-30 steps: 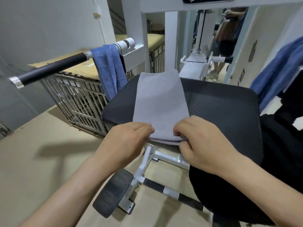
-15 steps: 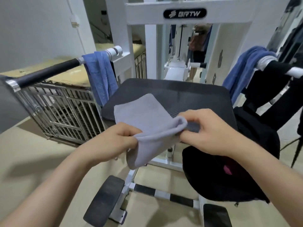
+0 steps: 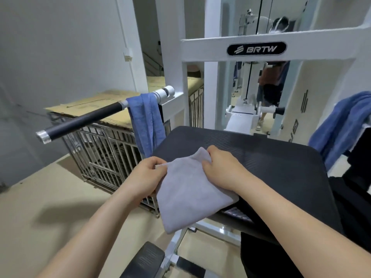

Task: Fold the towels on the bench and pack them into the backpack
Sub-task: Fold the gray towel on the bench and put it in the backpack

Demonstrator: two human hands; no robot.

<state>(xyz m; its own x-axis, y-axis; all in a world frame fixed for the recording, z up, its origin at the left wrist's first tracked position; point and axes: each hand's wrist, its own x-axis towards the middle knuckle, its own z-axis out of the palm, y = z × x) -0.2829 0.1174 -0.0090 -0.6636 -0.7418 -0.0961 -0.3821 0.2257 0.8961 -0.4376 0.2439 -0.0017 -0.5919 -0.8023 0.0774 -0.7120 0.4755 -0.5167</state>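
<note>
A grey towel (image 3: 188, 195), folded over on itself, lies across the near left corner of the black bench pad (image 3: 271, 163) and hangs past its front edge. My left hand (image 3: 147, 177) pinches the towel's far left corner. My right hand (image 3: 222, 169) grips its far right corner, just above the pad. A blue towel (image 3: 145, 122) hangs over the black handle bar at the left. A second blue towel (image 3: 341, 125) drapes over the bar at the right. The black backpack (image 3: 353, 199) sits at the bench's right side, partly out of frame.
A metal wire cage (image 3: 104, 155) topped with cardboard stands left of the bench. The white machine frame (image 3: 232, 49) rises behind the pad. A black foot pad (image 3: 144, 261) and the white bench leg sit on the floor below. A mirror behind shows a person.
The towel lay flat and long on the pad; both hands lifted its near end and carried it forward, folding it in half. The view has tilted up.
</note>
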